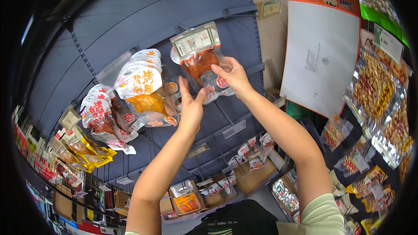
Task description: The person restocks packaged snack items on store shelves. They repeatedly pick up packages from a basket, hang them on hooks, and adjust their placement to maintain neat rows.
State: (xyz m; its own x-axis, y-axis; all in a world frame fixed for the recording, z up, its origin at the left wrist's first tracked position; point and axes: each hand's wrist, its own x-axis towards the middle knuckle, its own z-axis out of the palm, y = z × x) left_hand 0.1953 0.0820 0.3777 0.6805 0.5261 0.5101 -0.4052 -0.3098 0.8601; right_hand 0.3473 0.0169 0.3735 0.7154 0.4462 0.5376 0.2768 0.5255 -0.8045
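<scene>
A clear vacuum pack of browned roast meat (200, 67) hangs on a wall hook, with a price tag holder (193, 43) in front of its top. My right hand (234, 75) grips the pack's right edge, thumb on the front. At the lower left side of the same pack is my left hand (192, 109), its thumb and fingers spread; whether it touches the plastic is hard to tell. Left of my hands hangs a row of white-topped packs of yellow roast meat (145, 101). Farther left hang darker roast meat packs (101, 117).
Yellow-edged packs (85, 150) hang at far left. Bare metal hooks with tag holders (234, 129) stick out below my hands. Cardboard boxes (254, 176) of small packets line the bottom shelf. A large white board (318, 49) and hanging bags of nuts (375, 85) stand to the right.
</scene>
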